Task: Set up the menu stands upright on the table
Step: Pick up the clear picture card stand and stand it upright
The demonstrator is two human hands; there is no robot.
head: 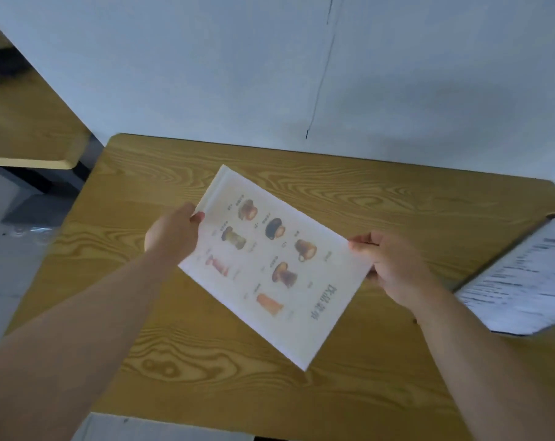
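Observation:
A white menu stand [270, 265] with pictures of drinks is held tilted above the middle of the wooden table [397, 198]. My left hand [172, 235] grips its left edge and my right hand [394, 265] grips its right edge. A second menu stand [521, 281] with dark lines of text lies flat at the table's right edge, blurred.
A white wall [270, 65] stands right behind the table's far edge. Another wooden table [24, 128] is at the far left, with a dark object on it. Grey floor shows to the left, between the two tables.

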